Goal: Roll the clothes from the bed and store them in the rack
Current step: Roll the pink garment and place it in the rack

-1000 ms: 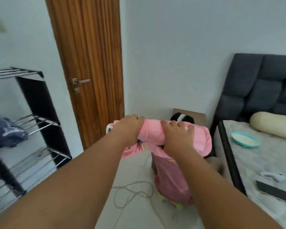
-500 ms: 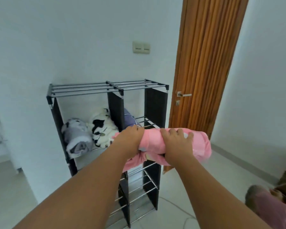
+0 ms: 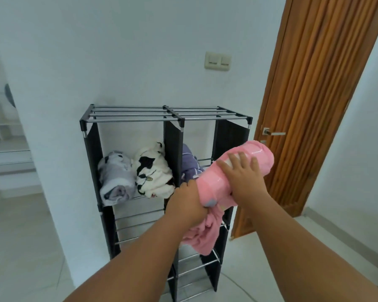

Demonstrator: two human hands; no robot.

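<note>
I have the pink rolled garment [image 3: 238, 175] up in front of the rack [image 3: 168, 118], held in the air between both hands and tilted, its far end raised toward the upper right and its near end low toward the left. My left hand [image 3: 187, 203] is clenched around the low near end of the roll, where a loose tail of pink cloth hangs down below my wrist in front of the rack's lower right shelves. My right hand [image 3: 244, 179] lies over the middle of the roll with its fingers [image 3: 235, 159] spread across the top, pressing and grasping it from the right side.

The rack stands against the white wall, a black frame with grey metal bars across the top and wire shelves below, split into a left and a right column. In the upper left compartment sit two rolled garments side by side: a grey roll [image 3: 116, 179] on the left and a white roll with black patches [image 3: 153, 173] just beside it on the right, touching it. In the upper right compartment a purple garment [image 3: 189, 164] shows behind the near end of the pink roll; how much of that compartment it fills I cannot tell, since the pink roll covers it. The lower shelves I can see hold nothing but bare wire.

To the right of the rack is a wooden door [image 3: 314, 105] with a metal handle [image 3: 271, 132], and a light switch [image 3: 217, 61] sits on the wall above the rack.
</note>
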